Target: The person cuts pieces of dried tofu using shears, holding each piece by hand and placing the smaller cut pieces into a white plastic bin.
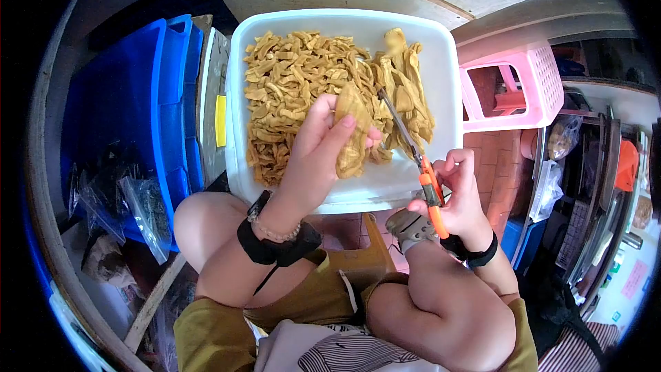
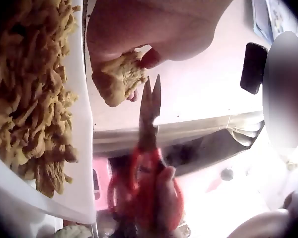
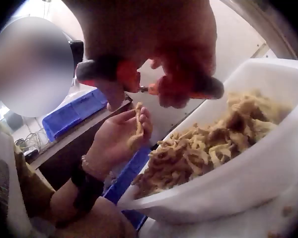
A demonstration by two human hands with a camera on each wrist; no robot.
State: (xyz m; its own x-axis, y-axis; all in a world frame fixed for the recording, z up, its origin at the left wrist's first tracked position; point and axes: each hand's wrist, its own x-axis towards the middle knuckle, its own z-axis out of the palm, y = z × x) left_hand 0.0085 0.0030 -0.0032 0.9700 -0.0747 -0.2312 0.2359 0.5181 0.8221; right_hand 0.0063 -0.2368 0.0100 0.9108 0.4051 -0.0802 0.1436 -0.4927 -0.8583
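My left hand (image 1: 310, 165) pinches a wrinkled, yellow-brown piece of what looks like pickled vegetable (image 1: 352, 131), thumb on top and fingers beneath, over the tub's middle. In my right hand (image 1: 465, 200) are orange-handled scissors (image 2: 149, 124), fingers through the grips. The left wrist view shows their blades slightly parted, tips close beside the piece. A white tub (image 1: 344, 21) lies below both hands. Many short cut strips (image 1: 296, 76) fill its left and middle, while longer uncut pieces (image 1: 410, 89) lie at its right.
Stacked blue crates (image 1: 172, 96) stand left of the tub, with a clear plastic bag (image 1: 151, 213) lower down. At the right is a pink plastic stool (image 1: 540, 89). The person's bent knees are close to the tub's near side. A yellow-brown stool (image 1: 375, 241) shows beneath.
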